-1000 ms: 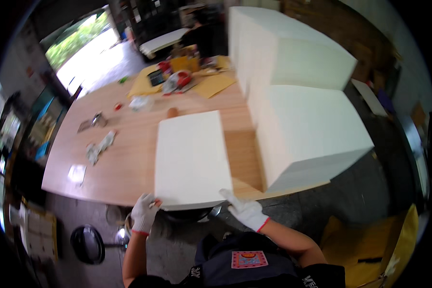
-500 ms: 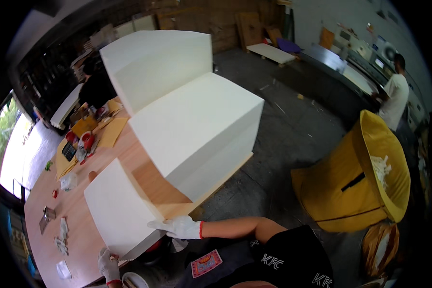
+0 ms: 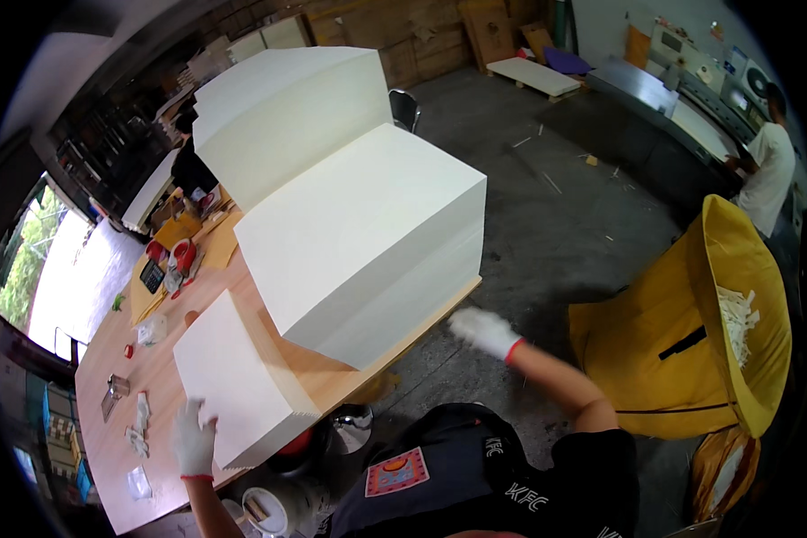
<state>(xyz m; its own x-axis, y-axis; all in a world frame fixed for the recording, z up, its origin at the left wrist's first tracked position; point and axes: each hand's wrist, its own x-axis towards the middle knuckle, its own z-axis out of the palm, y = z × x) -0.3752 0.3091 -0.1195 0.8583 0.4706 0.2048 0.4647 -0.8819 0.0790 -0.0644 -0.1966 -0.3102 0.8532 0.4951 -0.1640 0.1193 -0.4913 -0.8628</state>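
A small stack of white paper sheets (image 3: pixel 233 377) lies on the wooden table near its front edge. My left hand (image 3: pixel 193 439), in a white glove with a red cuff, is at the left edge of this stack, fingers stretched and thumb apart. My gloved right hand (image 3: pixel 484 334) hangs in the air beyond the table's front edge, right of a big stack of white paper (image 3: pixel 368 233). It looks empty, with fingers stretched out and slightly blurred. Behind the big stack rises a taller white stack (image 3: pixel 296 121).
The table (image 3: pixel 108 448) also carries a calculator (image 3: pixel 151 276), tape rolls (image 3: pixel 183 256) and spare gloves (image 3: pixel 139 426). A white bucket (image 3: pixel 269 511) stands below its front edge. At right is a yellow bag (image 3: pixel 663 350) with paper scraps; one person (image 3: pixel 767 175) works at a machine, another sits far left.
My right hand has let go of the small stack's near corner and swung right, past the table edge. My left hand has moved up along the stack's left side. The view has shifted slightly.
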